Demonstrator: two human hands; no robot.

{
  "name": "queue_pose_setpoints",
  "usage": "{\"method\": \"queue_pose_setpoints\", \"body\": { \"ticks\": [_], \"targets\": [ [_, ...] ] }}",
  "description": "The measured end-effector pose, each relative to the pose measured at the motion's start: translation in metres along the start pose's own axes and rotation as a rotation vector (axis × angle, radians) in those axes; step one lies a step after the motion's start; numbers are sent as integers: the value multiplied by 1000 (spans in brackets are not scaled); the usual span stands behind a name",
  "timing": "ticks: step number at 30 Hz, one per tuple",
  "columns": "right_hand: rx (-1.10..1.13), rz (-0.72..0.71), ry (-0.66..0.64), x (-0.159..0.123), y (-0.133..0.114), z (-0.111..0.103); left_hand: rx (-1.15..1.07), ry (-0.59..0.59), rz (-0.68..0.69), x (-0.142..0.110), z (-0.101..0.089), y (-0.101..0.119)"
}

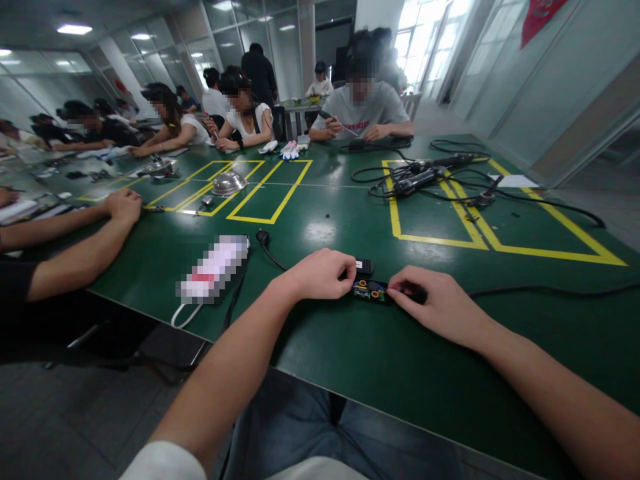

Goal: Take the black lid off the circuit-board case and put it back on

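Note:
A small circuit board (370, 291) with coloured parts lies on the green table (350, 360) close to the front edge. My left hand (320, 273) rests curled at its left end, fingers closed against the board and a small black piece (364, 267) just behind it. My right hand (437, 303) is closed at the board's right end, pinching a dark thing there from which a black cable (550, 290) runs off to the right. What the fingertips grip is mostly hidden.
A blurred white pack (215, 269) and a black plug (263, 237) lie to the left. Soldering tools and cables (430, 177) sit in the yellow-taped area behind. A metal bowl (229, 183) stands further back. A neighbour's arms (75, 247) rest at left; other people sit around the table.

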State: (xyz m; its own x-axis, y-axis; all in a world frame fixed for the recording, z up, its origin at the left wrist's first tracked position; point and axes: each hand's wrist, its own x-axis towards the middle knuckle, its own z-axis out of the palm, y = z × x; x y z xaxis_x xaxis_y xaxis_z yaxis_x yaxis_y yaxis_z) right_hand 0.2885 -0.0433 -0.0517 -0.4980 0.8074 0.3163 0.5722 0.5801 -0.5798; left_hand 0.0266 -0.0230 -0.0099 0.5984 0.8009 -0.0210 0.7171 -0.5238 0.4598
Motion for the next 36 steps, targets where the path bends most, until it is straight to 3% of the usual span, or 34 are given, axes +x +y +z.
{"method": "queue_pose_setpoints", "body": {
  "ticks": [30,33,36],
  "targets": [
    [79,49,15,2,-2,-2,14,-9,-12,1,2,-3],
    [369,79,-28,-3,-14,-14,7,-4,5,-1,2,-5],
    [1044,0,-316,-14,-29,-22,0,19,13,-2,2,-7]
  ]
}}
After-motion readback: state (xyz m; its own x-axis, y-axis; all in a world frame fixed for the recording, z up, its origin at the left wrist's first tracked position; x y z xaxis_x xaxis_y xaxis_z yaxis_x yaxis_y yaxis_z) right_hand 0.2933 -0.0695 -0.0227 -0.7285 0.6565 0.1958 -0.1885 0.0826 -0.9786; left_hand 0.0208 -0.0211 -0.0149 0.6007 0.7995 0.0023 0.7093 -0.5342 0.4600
